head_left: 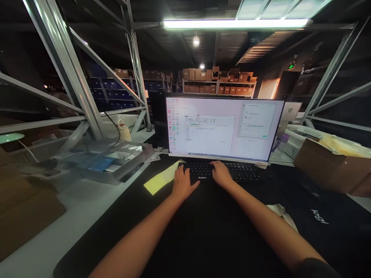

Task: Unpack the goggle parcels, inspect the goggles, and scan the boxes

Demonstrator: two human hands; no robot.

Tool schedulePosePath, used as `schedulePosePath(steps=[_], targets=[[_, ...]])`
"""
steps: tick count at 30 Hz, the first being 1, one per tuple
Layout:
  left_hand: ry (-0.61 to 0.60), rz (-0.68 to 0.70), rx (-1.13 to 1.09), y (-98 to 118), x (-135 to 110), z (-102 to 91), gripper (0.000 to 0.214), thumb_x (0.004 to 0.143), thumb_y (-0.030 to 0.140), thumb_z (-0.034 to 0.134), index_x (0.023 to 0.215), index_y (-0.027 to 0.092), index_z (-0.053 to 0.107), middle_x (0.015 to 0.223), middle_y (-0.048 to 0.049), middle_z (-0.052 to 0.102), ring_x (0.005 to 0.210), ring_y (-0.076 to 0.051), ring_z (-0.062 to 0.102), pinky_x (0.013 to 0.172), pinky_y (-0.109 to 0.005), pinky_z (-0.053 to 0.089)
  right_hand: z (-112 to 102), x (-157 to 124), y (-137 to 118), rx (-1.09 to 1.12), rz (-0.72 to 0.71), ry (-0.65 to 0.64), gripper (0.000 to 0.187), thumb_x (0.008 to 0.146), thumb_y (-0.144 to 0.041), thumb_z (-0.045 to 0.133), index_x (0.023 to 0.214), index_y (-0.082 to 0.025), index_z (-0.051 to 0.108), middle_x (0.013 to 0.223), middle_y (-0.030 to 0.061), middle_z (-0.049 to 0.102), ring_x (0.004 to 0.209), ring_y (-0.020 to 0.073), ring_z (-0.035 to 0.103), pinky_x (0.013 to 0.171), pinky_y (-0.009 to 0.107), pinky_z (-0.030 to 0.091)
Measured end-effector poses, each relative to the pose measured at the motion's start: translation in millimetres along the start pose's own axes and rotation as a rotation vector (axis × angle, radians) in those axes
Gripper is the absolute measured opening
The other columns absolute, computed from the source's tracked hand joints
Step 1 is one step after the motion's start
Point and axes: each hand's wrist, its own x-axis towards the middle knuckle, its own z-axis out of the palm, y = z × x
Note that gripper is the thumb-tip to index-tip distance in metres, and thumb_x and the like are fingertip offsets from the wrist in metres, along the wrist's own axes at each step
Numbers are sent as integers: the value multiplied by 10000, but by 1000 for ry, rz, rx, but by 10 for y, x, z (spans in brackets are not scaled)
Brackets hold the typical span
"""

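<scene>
A black keyboard lies on a dark desk mat in front of a lit monitor. Over its left end rests my left hand, fingers spread on the keys and thumb stretched toward the front edge. My right hand sits near the middle of the keys, fingers extended forward, with some fingertips hidden. Neither hand holds anything. Yellow paper slips lie beside my left hand and reach the keyboard's left end. On the screen are a file window, a chat-like window and desktop icons; the text is too small to read.
Left of the mat is a grey tray of papers and small items, with a cream bottle behind. An open cardboard box stands at right. A pale cloth lies by my right forearm. Metal posts frame the desk; boxed shelves stand beyond.
</scene>
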Motion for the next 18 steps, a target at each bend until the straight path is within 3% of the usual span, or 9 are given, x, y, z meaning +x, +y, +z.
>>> schedulePosePath(steps=[4, 8, 14, 18], targets=[[0, 28, 16, -7, 26, 4, 607, 874, 559, 616, 1230, 67, 599, 1540, -275, 408, 1465, -425, 349, 1227, -545, 264, 48, 10, 68, 12, 49, 52, 479, 856, -18, 417, 1235, -175, 664, 1263, 126, 661, 1154, 287, 598, 992, 422, 460], [24, 56, 35, -11, 42, 25, 544, 911, 559, 562, 1204, 105, 622, 1559, -235, 415, 1480, -398, 333, 1246, -546, 222, 18, -36, 258, 32, 128, 102, 527, 821, 15, 399, 1238, -168, 664, 1186, 119, 694, 1126, 284, 607, 980, 406, 455], [7, 59, 40, -26, 38, 42, 444, 946, 437, 539, 1214, 92, 618, 1480, -251, 499, 1391, -388, 452, 1207, -545, 292, 51, -33, 306, 47, 100, 92, 478, 848, 9, 403, 1175, -195, 686, 1133, 67, 715, 1127, 226, 601, 993, 337, 440], [-11, 61, 41, -27, 43, 6, 436, 952, 422, 541, 1221, 88, 617, 1415, -240, 553, 1313, -369, 518, 1157, -500, 367, 64, -52, 216, 35, 80, 91, 388, 916, -74, 406, 1158, -181, 690, 1078, 105, 710, 1109, 255, 603, 990, 391, 438]])
